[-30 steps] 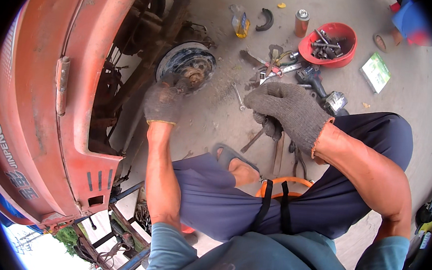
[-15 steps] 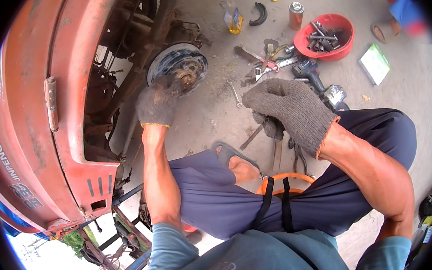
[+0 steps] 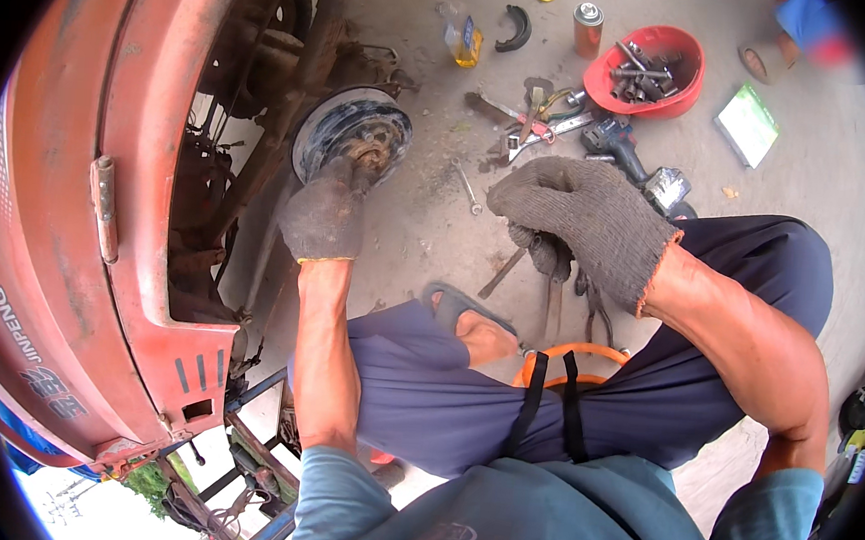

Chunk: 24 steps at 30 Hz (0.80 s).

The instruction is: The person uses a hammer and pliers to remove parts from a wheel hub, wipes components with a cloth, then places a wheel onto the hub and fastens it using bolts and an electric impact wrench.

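My left hand (image 3: 326, 212), in a dark knitted glove, reaches to the rusty wheel hub (image 3: 369, 151) in the middle of a round, grey-smeared brake plate (image 3: 317, 127). Its fingers bend around the near side of the hub, their tips partly hidden. Above my knee, my right hand (image 3: 582, 215), gloved alike, is closed with its fingers curled under. What it holds, if anything, is hidden by the glove. Below and left of it a thin dark bar (image 3: 502, 273) lies on the ground, beside pliers (image 3: 595, 307) and a wooden-looking handle (image 3: 554, 309).
A red vehicle body (image 3: 137, 199) fills the left side. On the concrete lie a small spanner (image 3: 469, 188), a cordless drill (image 3: 617, 147), an adjustable wrench (image 3: 542, 137) and a curved brake shoe (image 3: 516, 28). A spray can (image 3: 587, 35) stands near a red helmet (image 3: 691, 82) full of sockets.
My left hand has shifted slightly right and toward me, and its fingers now show against the hub. My right hand stays almost where it was, still closed.
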{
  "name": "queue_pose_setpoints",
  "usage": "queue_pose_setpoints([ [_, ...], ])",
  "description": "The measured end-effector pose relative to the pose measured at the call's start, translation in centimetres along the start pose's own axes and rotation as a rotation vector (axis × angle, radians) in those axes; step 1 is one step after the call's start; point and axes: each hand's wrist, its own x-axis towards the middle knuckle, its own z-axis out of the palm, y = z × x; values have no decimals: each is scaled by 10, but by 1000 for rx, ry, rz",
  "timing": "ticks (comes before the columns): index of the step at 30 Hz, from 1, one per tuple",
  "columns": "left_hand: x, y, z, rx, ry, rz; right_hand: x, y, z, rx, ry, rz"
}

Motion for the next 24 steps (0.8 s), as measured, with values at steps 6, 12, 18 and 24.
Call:
queue_pose_setpoints([
  [6,-24,0,7,-276,210,-91,-3,-8,-4,-99,-40,69],
  [12,-10,2,8,-198,195,-78,-8,-5,-2,-93,-10,66],
  [18,-4,8,-2,-33,32,-34,0,8,1,-150,-25,70],
  [24,-2,12,8,-40,44,33,3,11,12,-296,-1,52],
])
